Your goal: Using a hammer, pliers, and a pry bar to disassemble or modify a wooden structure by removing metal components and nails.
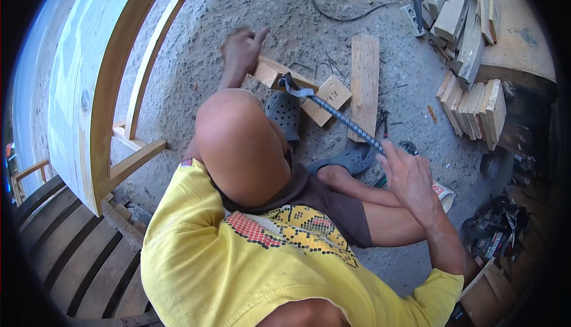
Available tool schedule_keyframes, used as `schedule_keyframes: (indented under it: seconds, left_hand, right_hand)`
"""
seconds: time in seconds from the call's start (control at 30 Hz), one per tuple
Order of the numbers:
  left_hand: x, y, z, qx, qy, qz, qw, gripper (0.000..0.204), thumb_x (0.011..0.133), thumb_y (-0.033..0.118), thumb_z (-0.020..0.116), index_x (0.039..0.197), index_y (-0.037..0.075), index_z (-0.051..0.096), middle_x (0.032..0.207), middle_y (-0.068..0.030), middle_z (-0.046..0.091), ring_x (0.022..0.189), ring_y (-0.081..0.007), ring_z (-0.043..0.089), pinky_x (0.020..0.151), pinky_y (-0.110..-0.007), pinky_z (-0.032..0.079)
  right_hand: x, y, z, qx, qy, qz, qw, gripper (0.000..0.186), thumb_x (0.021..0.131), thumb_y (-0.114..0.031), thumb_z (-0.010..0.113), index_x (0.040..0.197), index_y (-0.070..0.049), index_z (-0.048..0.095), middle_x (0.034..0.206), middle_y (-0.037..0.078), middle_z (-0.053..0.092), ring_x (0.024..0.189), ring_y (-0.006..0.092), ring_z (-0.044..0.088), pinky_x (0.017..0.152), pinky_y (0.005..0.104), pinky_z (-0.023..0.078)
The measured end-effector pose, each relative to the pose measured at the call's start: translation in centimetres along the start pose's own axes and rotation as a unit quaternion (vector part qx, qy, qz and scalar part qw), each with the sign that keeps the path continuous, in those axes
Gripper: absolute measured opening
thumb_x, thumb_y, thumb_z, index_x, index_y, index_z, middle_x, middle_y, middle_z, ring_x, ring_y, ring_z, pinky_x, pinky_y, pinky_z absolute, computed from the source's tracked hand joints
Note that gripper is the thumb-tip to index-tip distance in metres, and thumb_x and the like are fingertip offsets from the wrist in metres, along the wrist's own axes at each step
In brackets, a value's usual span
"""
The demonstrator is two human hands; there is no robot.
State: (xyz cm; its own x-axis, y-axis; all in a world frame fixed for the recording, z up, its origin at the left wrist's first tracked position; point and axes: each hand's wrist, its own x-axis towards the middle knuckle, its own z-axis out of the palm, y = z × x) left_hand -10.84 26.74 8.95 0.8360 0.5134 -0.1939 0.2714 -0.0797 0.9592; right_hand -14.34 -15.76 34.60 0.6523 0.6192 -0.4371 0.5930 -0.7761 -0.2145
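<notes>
Right hand [409, 179]: curled round hammer [348, 122]
Left hand [241, 54]: fingers blurry, can't tell
Wood block [267, 72]: hammering, probably; next needs steady aim

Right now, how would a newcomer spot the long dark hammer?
From the yellow shirt, go up and right to the person's right hand. It grips the long dark hammer, whose patterned handle distinguishes it from the pale wooden blocks.
</notes>
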Motion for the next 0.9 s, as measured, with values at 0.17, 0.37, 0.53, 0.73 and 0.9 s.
schedule_keyframes:
  seconds: [0.17, 0.37, 0.53, 0.73, 0.9]
  left_hand:
    - [-0.9, -4.1, -2.8, -0.207, 0.133, -0.314, 0.917, 0.041, 0.1, 0.037, 0.053, 0.116, 0.002, 0.066, 0.112, -0.0182, 0.073, 0.101, -0.0317, 0.072, 0.086, -0.048, 0.057]
    - [-0.1, -4.9, -3.2, -0.253, 0.11, -0.463, 0.842, 0.029, 0.1, 0.018, 0.052, 0.119, -0.002, 0.062, 0.109, -0.0205, 0.071, 0.097, -0.0347, 0.074, 0.083, -0.054, 0.061]
    - [2.1, -4.5, -2.8, -0.062, 0.046, -0.373, 0.924, 0.027, 0.104, 0.016, 0.05, 0.117, -0.006, 0.06, 0.111, -0.0219, 0.071, 0.099, -0.0348, 0.074, 0.088, -0.056, 0.06]
    - [4.3, -7.6, -3.9, -0.162, 0.101, -0.351, 0.917, 0.025, 0.097, 0.011, 0.057, 0.108, -0.011, 0.064, 0.104, -0.0265, 0.068, 0.087, -0.0402, 0.074, 0.072, -0.056, 0.062]
    - [5.9, -8.5, -3.1, -0.122, 0.044, -0.333, 0.934, 0.026, 0.098, 0.011, 0.052, 0.113, -0.009, 0.06, 0.104, -0.024, 0.069, 0.089, -0.0391, 0.072, 0.078, -0.056, 0.061]
  right_hand:
    - [1.9, -2.3, -4.0, -0.054, -0.042, -0.066, 0.995, 0.043, 0.103, -0.035, 0.063, 0.118, 0.005, 0.057, 0.073, 0.018, 0.068, 0.062, 0.0382, 0.072, 0.051, 0.0478, 0.056]
    - [2.6, -4.5, -4.4, -0.131, -0.105, -0.045, 0.985, 0.046, 0.101, -0.033, 0.063, 0.125, 0.006, 0.057, 0.073, 0.016, 0.068, 0.06, 0.0315, 0.073, 0.05, 0.0404, 0.057]
    - [2.0, -4.9, -4.5, -0.164, -0.097, -0.071, 0.979, 0.037, 0.097, -0.018, 0.062, 0.128, 0.002, 0.058, 0.077, 0.013, 0.065, 0.06, 0.0263, 0.073, 0.049, 0.0368, 0.057]
    - [3.2, -3.6, -2.9, -0.125, -0.084, -0.052, 0.987, 0.036, 0.1, -0.018, 0.061, 0.131, -0.001, 0.056, 0.075, 0.013, 0.062, 0.056, 0.0315, 0.07, 0.047, 0.0415, 0.054]
    - [1.6, -0.1, 0.7, -0.053, 0.031, -0.086, 0.994, 0.029, 0.102, -0.024, 0.061, 0.118, 0.0, 0.059, 0.076, 0.019, 0.067, 0.06, 0.0366, 0.071, 0.054, 0.0482, 0.056]
